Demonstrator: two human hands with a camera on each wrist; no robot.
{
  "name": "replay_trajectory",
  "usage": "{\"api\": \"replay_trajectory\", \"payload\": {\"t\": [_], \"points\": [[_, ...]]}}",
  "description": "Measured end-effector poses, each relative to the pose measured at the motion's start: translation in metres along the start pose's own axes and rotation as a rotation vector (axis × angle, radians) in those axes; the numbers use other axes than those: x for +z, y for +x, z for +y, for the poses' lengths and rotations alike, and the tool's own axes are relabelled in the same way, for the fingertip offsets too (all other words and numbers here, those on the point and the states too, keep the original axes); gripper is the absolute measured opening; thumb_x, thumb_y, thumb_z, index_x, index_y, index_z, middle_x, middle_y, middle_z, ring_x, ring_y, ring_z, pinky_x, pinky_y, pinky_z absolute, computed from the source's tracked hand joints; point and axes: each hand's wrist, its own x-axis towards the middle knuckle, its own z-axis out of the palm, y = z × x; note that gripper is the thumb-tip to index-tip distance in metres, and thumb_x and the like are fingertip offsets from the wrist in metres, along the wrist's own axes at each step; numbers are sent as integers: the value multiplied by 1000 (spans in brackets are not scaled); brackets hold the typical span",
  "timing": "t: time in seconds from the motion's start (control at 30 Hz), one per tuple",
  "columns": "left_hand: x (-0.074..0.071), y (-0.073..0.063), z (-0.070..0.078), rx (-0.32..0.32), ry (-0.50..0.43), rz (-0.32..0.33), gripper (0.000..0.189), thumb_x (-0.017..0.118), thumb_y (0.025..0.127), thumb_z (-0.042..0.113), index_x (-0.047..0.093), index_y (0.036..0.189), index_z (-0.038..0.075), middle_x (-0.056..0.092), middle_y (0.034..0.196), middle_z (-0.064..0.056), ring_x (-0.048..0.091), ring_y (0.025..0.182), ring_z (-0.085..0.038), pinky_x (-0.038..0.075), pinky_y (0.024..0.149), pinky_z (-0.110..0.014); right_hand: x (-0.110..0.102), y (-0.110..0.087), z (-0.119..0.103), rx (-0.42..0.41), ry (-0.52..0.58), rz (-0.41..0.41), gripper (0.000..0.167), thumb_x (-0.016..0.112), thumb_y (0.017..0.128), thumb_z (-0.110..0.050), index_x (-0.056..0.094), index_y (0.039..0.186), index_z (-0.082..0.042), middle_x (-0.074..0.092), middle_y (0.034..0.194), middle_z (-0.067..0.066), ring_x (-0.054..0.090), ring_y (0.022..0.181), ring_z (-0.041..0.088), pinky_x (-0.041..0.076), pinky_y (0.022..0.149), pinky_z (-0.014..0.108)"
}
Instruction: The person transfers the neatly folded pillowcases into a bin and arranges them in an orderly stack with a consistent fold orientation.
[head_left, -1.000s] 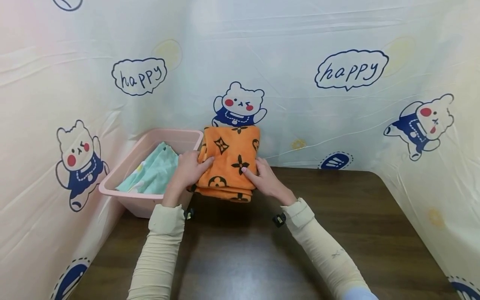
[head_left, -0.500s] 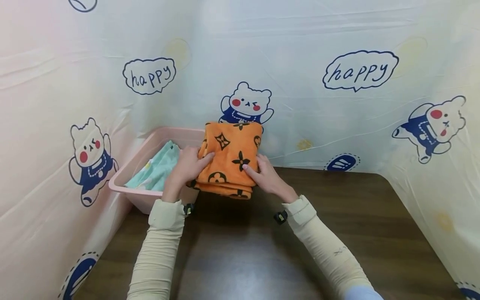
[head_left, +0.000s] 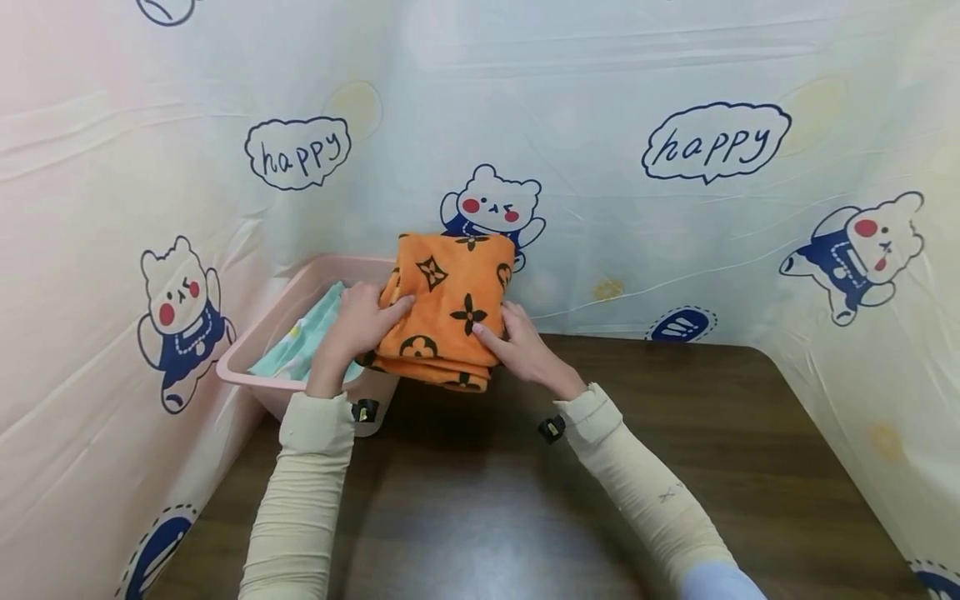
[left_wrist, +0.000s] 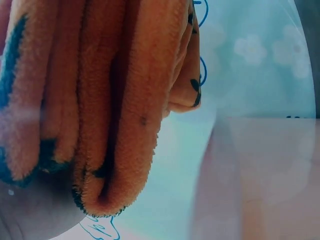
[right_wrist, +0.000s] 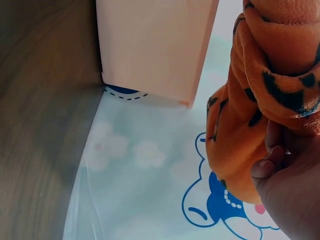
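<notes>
A folded orange towel [head_left: 446,292] with black flower prints hangs in the air in the head view, held between both hands. My left hand [head_left: 354,323] grips its left edge, thumb on top. On the right side my right hand [head_left: 531,350] holds the other edge, thumb over the front face. The left wrist view shows the towel's thick, fuzzy layers [left_wrist: 145,75] close up. Curled fingertips show under the towel [right_wrist: 240,145] in the right wrist view. Just left of it stands a pink plastic basin [head_left: 258,378], partly behind my left hand, with a folded turquoise cloth [head_left: 300,340] inside.
A dark brown wooden table [head_left: 637,475] lies beneath, its right back corner rounded. Behind and at both sides hangs a pale curtain [head_left: 585,167] printed with bears and "happy" bubbles. The basin's wall [right_wrist: 150,45] also shows in the right wrist view.
The towel has risen a little and shifted left toward the basin, both hands keeping hold of it. The head view has swung slightly left.
</notes>
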Motion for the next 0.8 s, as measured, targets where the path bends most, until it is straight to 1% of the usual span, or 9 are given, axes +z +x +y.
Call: {"api": "replay_trajectory", "payload": {"t": [0.03,0.1,0.13,0.23,0.37,0.4,0.5,0.63,0.8], "points": [[-2,0,0,-1,6,3,49,50,103,50,61,85,6,57,67,-10,55,66,-29,31,107,-64,0,1,-1,1,2,-2,66,44,100,-66,55,139,-13,52,139,8,45,117,25,39,103,47],[-5,1,2,-2,9,2,50,50,103,51,60,84,6,57,65,-9,55,63,-28,39,98,-59,-1,2,-4,1,6,-4,66,44,100,-65,54,140,-13,51,141,8,44,120,25,39,105,48],[-7,1,2,-3,17,2,51,49,103,52,60,84,6,56,65,-9,55,62,-27,43,91,-56,-1,3,-5,1,9,-6,66,44,100,-65,54,141,-14,51,142,8,44,121,25,38,105,48],[-13,2,2,8,23,12,49,50,103,50,60,84,6,57,66,-9,54,63,-28,43,87,-54,-2,7,-8,1,24,-16,67,44,100,-66,54,141,-14,50,143,8,43,122,24,37,106,48],[-22,3,4,32,33,29,44,52,102,45,62,89,5,61,73,-13,56,74,-32,33,98,-60,-1,11,-11,-5,40,-27,69,44,99,-68,53,140,-14,49,142,7,42,120,23,37,106,47],[-24,2,4,34,38,29,44,52,102,45,63,91,4,62,75,-13,57,76,-32,33,98,-60,-1,12,-11,-5,44,-30,69,44,98,-68,53,140,-14,49,141,7,42,119,22,37,105,47],[-28,3,2,39,51,31,44,52,102,47,65,98,5,64,80,-13,58,79,-31,40,90,-53,-1,14,-13,-7,47,-40,71,44,98,-69,52,143,-14,47,144,8,41,121,23,37,107,47],[-32,4,-3,44,54,54,45,53,101,51,66,101,7,65,79,-11,58,72,-27,44,75,-42,1,19,-16,-18,56,-48,70,45,98,-67,50,144,-14,44,148,8,39,123,22,36,108,47],[-40,1,-5,25,68,60,50,53,100,56,64,102,7,60,75,-11,57,64,-24,46,61,-37,5,26,-19,-48,75,-62,67,46,99,-66,52,141,-15,44,148,7,38,123,21,36,107,47]]}}
